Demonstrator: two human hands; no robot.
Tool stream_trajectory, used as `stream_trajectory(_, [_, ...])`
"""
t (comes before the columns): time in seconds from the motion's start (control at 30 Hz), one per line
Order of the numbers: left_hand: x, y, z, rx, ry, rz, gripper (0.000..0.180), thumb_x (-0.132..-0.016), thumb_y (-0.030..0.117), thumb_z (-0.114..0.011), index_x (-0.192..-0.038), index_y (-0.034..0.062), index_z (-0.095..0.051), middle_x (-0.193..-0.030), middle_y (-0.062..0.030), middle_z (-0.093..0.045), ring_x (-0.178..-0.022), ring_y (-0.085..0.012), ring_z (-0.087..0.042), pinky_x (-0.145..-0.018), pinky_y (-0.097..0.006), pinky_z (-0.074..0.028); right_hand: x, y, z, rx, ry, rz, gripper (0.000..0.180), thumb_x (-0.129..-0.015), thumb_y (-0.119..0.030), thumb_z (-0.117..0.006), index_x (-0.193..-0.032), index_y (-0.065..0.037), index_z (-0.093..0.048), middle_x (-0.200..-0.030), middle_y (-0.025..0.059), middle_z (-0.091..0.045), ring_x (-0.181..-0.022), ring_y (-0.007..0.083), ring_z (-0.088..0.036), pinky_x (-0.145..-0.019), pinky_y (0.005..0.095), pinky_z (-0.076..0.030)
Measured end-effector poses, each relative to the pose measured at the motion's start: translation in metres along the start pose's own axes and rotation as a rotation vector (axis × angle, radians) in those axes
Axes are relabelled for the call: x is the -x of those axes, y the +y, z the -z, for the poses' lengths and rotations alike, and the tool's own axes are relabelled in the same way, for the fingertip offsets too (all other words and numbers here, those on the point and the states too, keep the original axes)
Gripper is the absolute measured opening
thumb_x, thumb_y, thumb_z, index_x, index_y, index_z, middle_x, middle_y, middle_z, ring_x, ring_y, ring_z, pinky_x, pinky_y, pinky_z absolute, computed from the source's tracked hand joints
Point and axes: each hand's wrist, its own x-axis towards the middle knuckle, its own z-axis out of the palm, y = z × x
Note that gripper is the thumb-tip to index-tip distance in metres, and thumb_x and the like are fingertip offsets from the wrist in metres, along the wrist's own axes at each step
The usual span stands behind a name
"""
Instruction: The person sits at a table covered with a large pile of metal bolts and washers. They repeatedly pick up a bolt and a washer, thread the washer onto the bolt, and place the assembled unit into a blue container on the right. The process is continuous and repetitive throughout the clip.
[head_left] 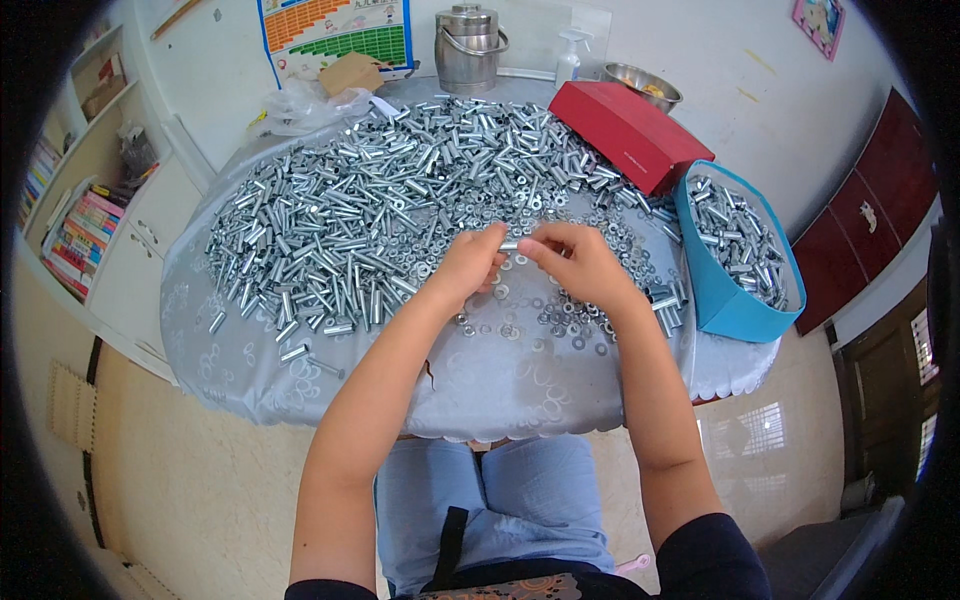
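Note:
Both hands meet over the table, holding one short silvery metal sleeve (510,246) sideways between them. My left hand (470,262) has its fingers curled round the sleeve's left end. At the other end, my right hand (577,262) pinches it with thumb and fingers; whether a bolt or washer sits in it I cannot make out. Beneath and around the hands lie loose washers (601,349) and nuts. A broad heap of metal sleeves and bolts (330,200) spreads behind them and to the left.
A grey patterned cloth (500,390) covers the table. To the right stand a blue fabric bin (735,310) full of metal fasteners and a red box (635,135). Farther back are a steel lidded pot (467,55), a spray bottle (568,65), a metal bowl (640,85) and plastic bags (310,110).

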Motion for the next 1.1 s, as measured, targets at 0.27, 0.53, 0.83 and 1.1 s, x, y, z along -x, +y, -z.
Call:
stream_trajectory(0.27, [0.0,0.001,0.0,-0.017,-0.004,-0.003,0.043,-0.087,0.041,-0.044,-0.055,0.0144,-0.035,-0.049,0.0064,-0.029,-0.041,-0.007,-0.023,-0.04,-0.025,-0.021,0.0,0.002,-0.011,-0.03,0.131,0.052,0.043,-0.086,-0.04,-0.053,-0.072,-0.001,-0.064,-0.053,0.0083,-0.051,-0.051,0.0158,-0.049,-0.054,0.0287,-0.041])
stream_trajectory(0.53, [0.002,-0.001,-0.004,-0.087,-0.011,-0.091,0.043,-0.088,0.04,-0.044,-0.055,0.014,-0.036,-0.049,0.0065,-0.029,-0.041,-0.0067,-0.023,-0.041,-0.025,-0.021,-0.001,-0.005,-0.002,-0.1,0.006,-0.268,0.033,-0.083,-0.03,-0.059,-0.076,0.001,-0.062,-0.059,0.007,-0.054,-0.055,0.0119,-0.047,-0.054,0.0278,-0.041])
stream_trajectory(0.83, [-0.003,-0.004,-0.001,-0.016,0.048,-0.078,0.042,-0.086,0.043,-0.046,-0.058,0.0134,-0.04,-0.05,0.0059,-0.031,-0.042,-0.0067,-0.025,-0.041,-0.024,-0.021,-0.003,0.006,-0.005,-0.152,0.007,-0.118,0.032,-0.083,-0.031,-0.06,-0.078,0.0,-0.06,-0.059,0.0021,-0.052,-0.055,0.0101,-0.045,-0.054,0.0247,-0.04])
stream_trajectory(1.1, [-0.002,-0.002,0.001,-0.007,0.028,-0.083,0.042,-0.087,0.043,-0.046,-0.058,0.0128,-0.04,-0.05,0.0052,-0.032,-0.043,-0.0075,-0.027,-0.041,-0.025,-0.023,-0.005,0.012,-0.011,-0.198,0.084,0.038,0.04,-0.087,-0.037,-0.053,-0.072,0.0,-0.059,-0.056,0.002,-0.05,-0.053,0.0097,-0.045,-0.051,0.0242,-0.038])
